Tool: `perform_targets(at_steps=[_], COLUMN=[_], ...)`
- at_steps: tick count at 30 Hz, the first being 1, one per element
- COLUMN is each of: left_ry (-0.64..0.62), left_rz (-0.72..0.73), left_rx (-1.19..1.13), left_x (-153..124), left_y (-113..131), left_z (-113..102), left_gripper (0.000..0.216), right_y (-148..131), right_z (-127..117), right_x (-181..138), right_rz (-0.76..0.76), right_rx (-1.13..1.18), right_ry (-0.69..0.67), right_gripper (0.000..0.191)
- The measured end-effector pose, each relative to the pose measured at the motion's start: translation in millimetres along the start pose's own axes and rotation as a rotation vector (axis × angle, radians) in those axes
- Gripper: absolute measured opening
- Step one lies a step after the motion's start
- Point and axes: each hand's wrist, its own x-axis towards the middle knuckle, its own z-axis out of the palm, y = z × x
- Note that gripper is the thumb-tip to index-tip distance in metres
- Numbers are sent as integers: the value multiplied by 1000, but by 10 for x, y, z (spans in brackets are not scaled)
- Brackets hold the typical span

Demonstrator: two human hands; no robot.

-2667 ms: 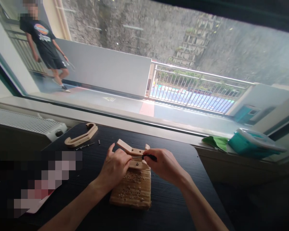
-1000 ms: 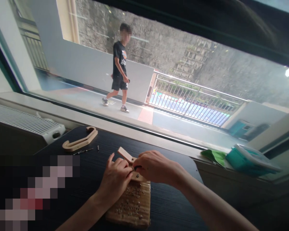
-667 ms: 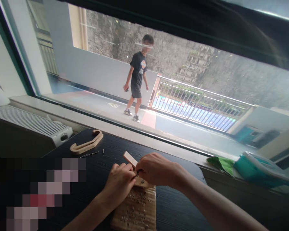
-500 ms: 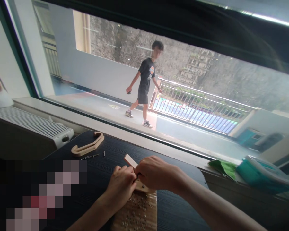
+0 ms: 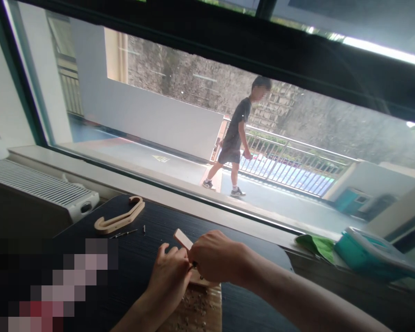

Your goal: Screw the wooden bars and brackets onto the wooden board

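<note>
Right fingers [image 5: 197,254] round tool [image 5: 194,265], wooden piece [image 5: 183,239] beneath

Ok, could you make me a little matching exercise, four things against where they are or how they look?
Things:
1. Hook-ended wooden piece
2. Brown board
3. Cloth
4. Radiator

Places and looks:
A. Green, beside the teal box
B. Pale, with a slatted top, at the far left
C. Dotted with small bits, near the left hand and right hand
D. On the black table, next to thin metal pieces

Pairs: 1-D, 2-C, 3-A, 4-B
</note>
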Motion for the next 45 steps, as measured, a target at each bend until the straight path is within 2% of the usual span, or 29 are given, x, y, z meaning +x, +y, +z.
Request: perform_targets(at_steps=[14, 18, 21, 26, 28, 31, 34, 40, 45], left_ry=[-17, -96, -174, -258, -208, -32, 75, 119, 117], left_rz=[20, 85, 174, 181, 151, 77, 48, 63, 73], left_rx=[-2, -54, -124, -182, -119, 18, 50, 54, 57], left_x=[25, 36, 53, 54, 21, -55, -112, -101, -82], left_y=[29, -66, -193, -246, -181, -60, 3, -12, -12], left_z=[-19, -97, -139, -153, -136, -75, 5, 68, 70], left_gripper=[28, 25, 32, 32, 25, 16, 14, 17, 15], right_y=[66, 66, 78, 89, 87, 81, 71, 53, 31], right_z=[-6, -3, -17, -50, -43, -3, 48, 41, -113], right_x=[54, 50, 22, 6, 8, 6, 13, 75, 23], right_rz=[-19, -27, -31, -37, -33, -19, -1, 94, 55], right_rx=[22, 25, 29, 36, 39, 46, 56, 87, 40], right_ry=[-33, -16, -17, -52, -60, -46, -21, -46, -96], right_gripper=[20, 19, 18, 20, 19, 19, 20, 19, 15])
